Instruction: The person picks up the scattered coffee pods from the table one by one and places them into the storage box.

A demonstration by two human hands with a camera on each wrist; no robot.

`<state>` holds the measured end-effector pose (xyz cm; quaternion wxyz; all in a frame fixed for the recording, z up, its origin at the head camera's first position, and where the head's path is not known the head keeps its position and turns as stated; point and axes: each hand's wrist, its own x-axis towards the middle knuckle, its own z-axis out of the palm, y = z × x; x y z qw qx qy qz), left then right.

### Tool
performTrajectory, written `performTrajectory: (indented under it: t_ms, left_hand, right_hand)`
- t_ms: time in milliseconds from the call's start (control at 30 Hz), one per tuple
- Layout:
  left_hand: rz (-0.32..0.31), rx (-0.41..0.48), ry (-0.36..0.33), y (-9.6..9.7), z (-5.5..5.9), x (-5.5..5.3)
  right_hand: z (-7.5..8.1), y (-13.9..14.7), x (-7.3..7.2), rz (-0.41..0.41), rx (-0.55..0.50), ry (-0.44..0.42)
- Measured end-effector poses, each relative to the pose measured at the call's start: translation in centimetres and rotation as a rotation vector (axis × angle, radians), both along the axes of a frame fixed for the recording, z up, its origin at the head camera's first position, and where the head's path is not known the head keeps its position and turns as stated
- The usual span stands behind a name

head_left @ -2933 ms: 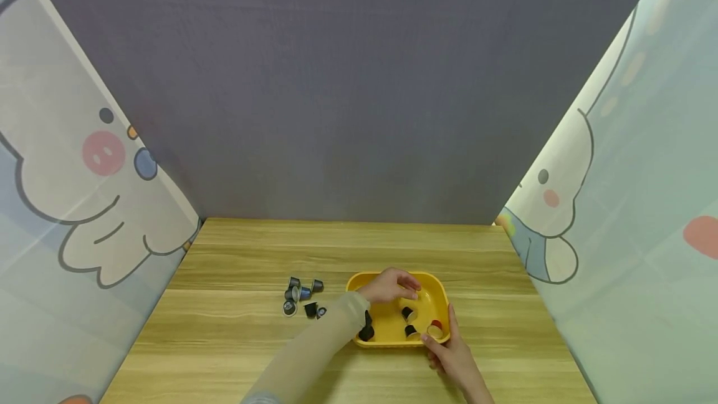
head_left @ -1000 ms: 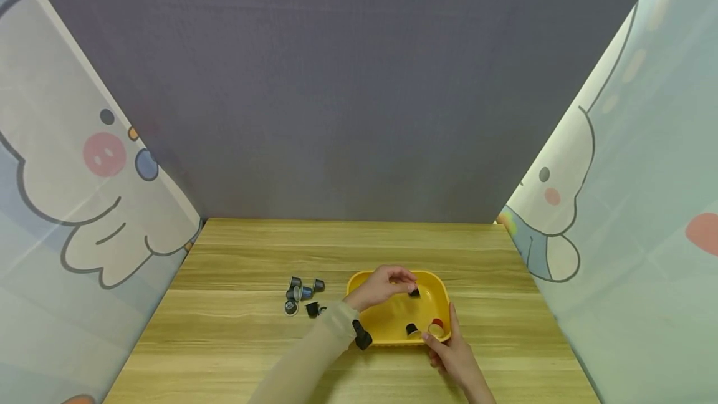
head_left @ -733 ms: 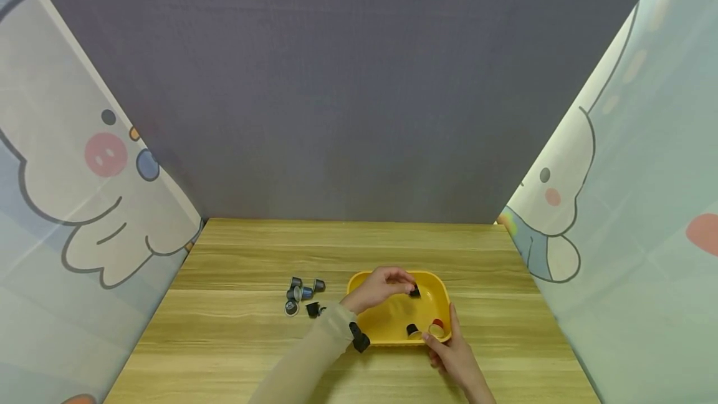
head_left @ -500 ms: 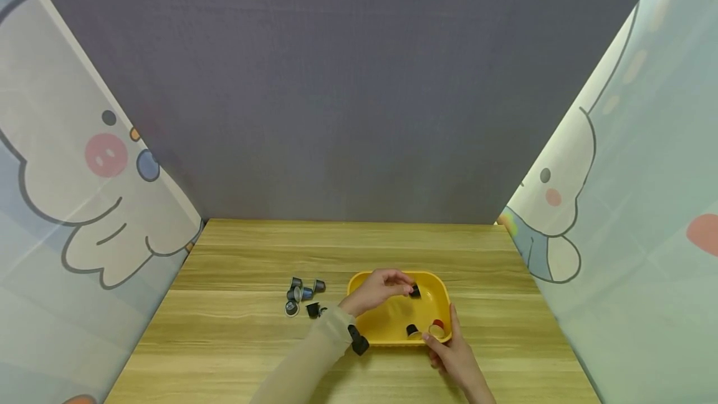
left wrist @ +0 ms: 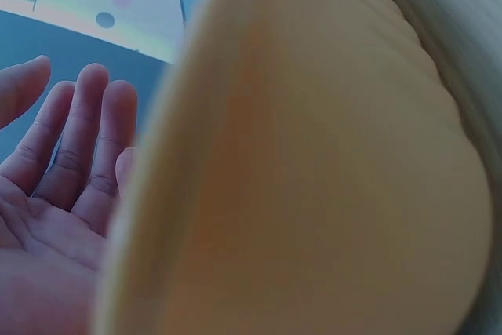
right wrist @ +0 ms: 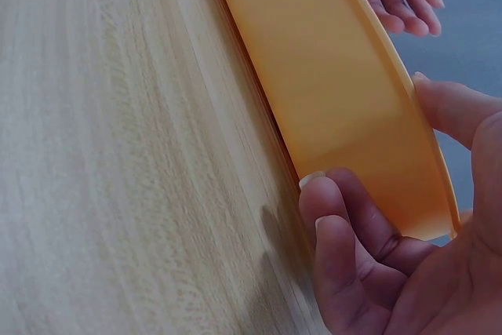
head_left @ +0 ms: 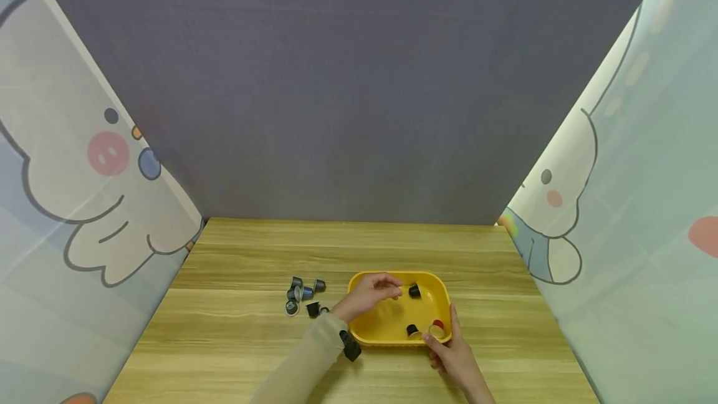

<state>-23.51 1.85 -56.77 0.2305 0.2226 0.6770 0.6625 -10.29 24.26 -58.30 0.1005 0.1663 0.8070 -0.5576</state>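
Note:
The yellow tray (head_left: 387, 343) stands on the table, its near right corner gripped by my right hand (head_left: 457, 357). In the right wrist view the thumb (right wrist: 455, 107) lies at the rim while curled fingers (right wrist: 333, 241) press the outer wall. My left hand (head_left: 370, 295) hovers over the tray's left part, its fingers loosely bent and holding nothing; the left wrist view shows its fingers (left wrist: 82, 131) apart. Just right of its fingertips, a black coffee capsule (head_left: 414, 292) lies toward the tray's back. Another black capsule (head_left: 412, 330) and a red one (head_left: 437, 328) lie along the front.
Several dark coffee capsules (head_left: 291, 308) and a blue one (head_left: 306, 293) lie in a loose group on the wooden table (head_left: 241, 329), left of the tray. A grey panel (head_left: 348, 111) rises behind the table, with cartoon-printed curtains (head_left: 628, 204) at the sides.
A black capsule has moved from mid-tray to the tray's back right, where my left hand has let go of it. That hand has drawn back leftward. The right hand keeps its grip.

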Motion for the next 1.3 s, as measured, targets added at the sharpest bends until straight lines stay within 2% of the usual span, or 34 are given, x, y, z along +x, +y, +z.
performTrajectory:
  t_ms: [167, 300, 833, 1067, 1300]
  left_hand:
    - [0.031, 0.001, -0.012, -0.8, -0.3, 0.1]
    - [0.039, 0.010, -0.027, -1.4, 0.0, 0.2]
    - [0.081, 0.059, -0.005, -4.6, 2.3, 0.1]
    - [0.149, -0.007, 0.056, -6.6, 2.0, 0.2]
    - [0.228, 0.004, 0.037, -9.1, 1.4, 0.8]
  right_hand:
    - [0.0, 0.0, 0.0, 0.000, 0.000, 0.001]
    - [0.1, -0.1, 0.0, 0.003, 0.004, 0.001]
    - [0.0, 0.0, 0.0, 0.015, 0.000, 0.014]
    - [-0.1, 0.1, 0.0, 0.012, -0.003, 0.015]
    - [-0.2, 0.1, 0.0, 0.009, -0.004, 0.013]
